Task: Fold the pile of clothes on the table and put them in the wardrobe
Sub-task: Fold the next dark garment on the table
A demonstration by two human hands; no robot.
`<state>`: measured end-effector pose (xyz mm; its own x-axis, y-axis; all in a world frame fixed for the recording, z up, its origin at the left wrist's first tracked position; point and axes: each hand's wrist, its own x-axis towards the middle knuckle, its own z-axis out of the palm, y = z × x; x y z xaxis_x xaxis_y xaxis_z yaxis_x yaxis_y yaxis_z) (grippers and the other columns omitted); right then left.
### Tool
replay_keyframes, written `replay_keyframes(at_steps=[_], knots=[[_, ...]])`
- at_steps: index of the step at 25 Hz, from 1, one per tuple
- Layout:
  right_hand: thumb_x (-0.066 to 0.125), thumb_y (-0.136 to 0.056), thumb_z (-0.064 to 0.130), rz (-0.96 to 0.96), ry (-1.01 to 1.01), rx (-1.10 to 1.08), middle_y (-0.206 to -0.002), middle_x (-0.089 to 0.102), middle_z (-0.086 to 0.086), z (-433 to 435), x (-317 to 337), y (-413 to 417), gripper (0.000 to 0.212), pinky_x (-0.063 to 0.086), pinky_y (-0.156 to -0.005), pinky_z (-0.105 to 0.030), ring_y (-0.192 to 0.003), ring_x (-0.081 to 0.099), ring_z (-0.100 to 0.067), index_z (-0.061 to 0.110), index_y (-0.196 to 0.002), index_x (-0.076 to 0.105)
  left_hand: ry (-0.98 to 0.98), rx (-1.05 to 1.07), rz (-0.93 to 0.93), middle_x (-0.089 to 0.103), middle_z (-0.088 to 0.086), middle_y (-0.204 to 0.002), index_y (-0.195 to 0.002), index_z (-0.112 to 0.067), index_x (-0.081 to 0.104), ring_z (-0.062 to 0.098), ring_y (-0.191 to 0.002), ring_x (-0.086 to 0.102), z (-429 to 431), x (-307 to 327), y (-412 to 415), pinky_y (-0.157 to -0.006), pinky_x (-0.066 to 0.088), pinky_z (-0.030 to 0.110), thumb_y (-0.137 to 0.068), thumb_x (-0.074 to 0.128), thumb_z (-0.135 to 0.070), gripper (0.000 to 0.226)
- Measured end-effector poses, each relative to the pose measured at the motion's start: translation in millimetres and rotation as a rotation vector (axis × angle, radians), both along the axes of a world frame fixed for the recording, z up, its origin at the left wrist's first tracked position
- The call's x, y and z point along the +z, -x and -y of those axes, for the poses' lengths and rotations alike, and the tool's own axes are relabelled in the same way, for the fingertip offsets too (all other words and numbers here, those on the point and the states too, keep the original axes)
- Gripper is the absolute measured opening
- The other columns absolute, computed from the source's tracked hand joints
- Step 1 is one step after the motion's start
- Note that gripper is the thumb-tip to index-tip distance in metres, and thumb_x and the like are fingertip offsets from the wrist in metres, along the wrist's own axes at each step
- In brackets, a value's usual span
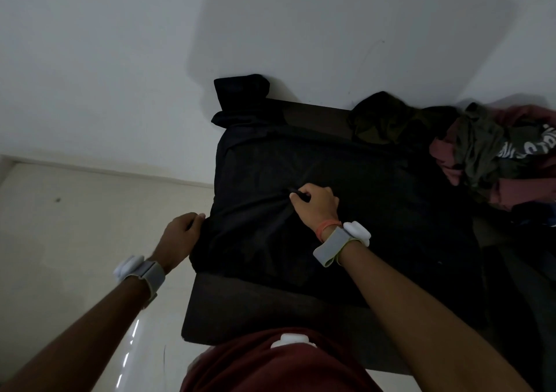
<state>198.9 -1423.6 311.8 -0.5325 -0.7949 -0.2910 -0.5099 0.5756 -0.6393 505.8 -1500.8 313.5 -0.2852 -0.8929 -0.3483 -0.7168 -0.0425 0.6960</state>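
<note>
1. We see a black garment (376,211) spread flat over most of the dark table (240,307). Its left edge hangs just past the table's left side.
2. Left hand (183,229): the arm reaches forward from the lower left with the back of the hand up. The fingers are curled round the garment's left edge at the table side, gripping fabric.
3. Right hand (316,205): the forearm crosses the near table edge and angles in toward the garment's middle. Thumb and fingers pinch a small raised fold of the black cloth, and creases radiate from the pinch.
4. Both wrists carry grey straps with white pods. The right wrist also has an orange band (326,226).
5. The pile of clothes (481,151) sits unfolded at the table's far right, against the wall (120,60). It holds olive and maroon pieces and one with white lettering. It is too dark for us to tell where it meets the garment.
6. A black bundle (240,96) stands at the far left corner, leaning on the wall.
7. Pale floor (75,226) lies left of the table.
</note>
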Motion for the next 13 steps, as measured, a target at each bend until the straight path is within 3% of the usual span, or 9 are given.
replay_keyframes(at_steps=[2, 4, 7, 10, 13], knots=[[0.061, -0.092, 0.052, -0.011, 0.045, 0.014, -0.108, 0.062, 0.005, -3, 3, -4, 0.027, 0.029, -0.098, -0.032, -0.116, 0.049, -0.019, 0.029, -0.106, 0.065, 0.051, -0.004, 0.081, 0.042, 0.002, -0.056, -0.065, -0.012, 0.036, 0.023, -0.056, 0.039, -1, 2, 7, -0.059, 0.033, 0.035, -0.105, 0.046, -0.036, 0.048], [0.055, -0.095, 0.057, -0.098, 0.116, 0.053, -0.122, 0.058, 0.006, -14, 5, -9, 0.044, 0.032, -0.105, -0.036, -0.121, 0.047, -0.017, 0.026, -0.126, 0.058, 0.171, -0.032, 0.102, 0.054, 0.001, -0.067, -0.075, -0.012, 0.048, 0.022, -0.062, 0.049, -5, 9, 10, -0.061, 0.038, 0.036, -0.105, 0.044, -0.042, 0.043], [0.045, -0.102, 0.051, -0.336, 0.264, 0.124, -0.144, 0.05, -0.001, -48, 4, -16, 0.052, 0.027, -0.118, -0.047, -0.137, 0.042, -0.018, 0.018, -0.142, 0.049, 0.469, -0.211, 0.112, 0.064, 0.003, -0.109, -0.115, -0.014, 0.06, 0.02, -0.099, 0.058, -24, 15, 16, -0.088, 0.047, 0.037, -0.104, 0.047, -0.043, 0.034], [0.048, -0.103, 0.04, -0.455, 0.364, 0.106, -0.149, 0.047, -0.003, -91, 1, -9, 0.046, 0.02, -0.122, -0.05, -0.143, 0.039, -0.019, 0.014, -0.141, 0.052, 0.518, -0.368, 0.158, 0.048, 0.008, -0.15, -0.146, -0.012, 0.046, 0.023, -0.139, 0.042, -38, 4, 22, -0.114, 0.036, 0.043, -0.1, 0.046, -0.047, 0.058], [0.043, -0.104, 0.039, -0.462, 0.353, -0.071, -0.15, 0.047, -0.006, -132, -5, 12, 0.047, 0.02, -0.122, -0.051, -0.143, 0.041, -0.022, 0.011, -0.14, 0.053, 0.554, -0.48, 0.241, 0.02, 0.007, -0.167, -0.158, -0.009, 0.026, 0.02, -0.155, 0.012, -47, -11, 25, -0.124, 0.018, 0.043, -0.102, 0.037, -0.053, 0.072]])
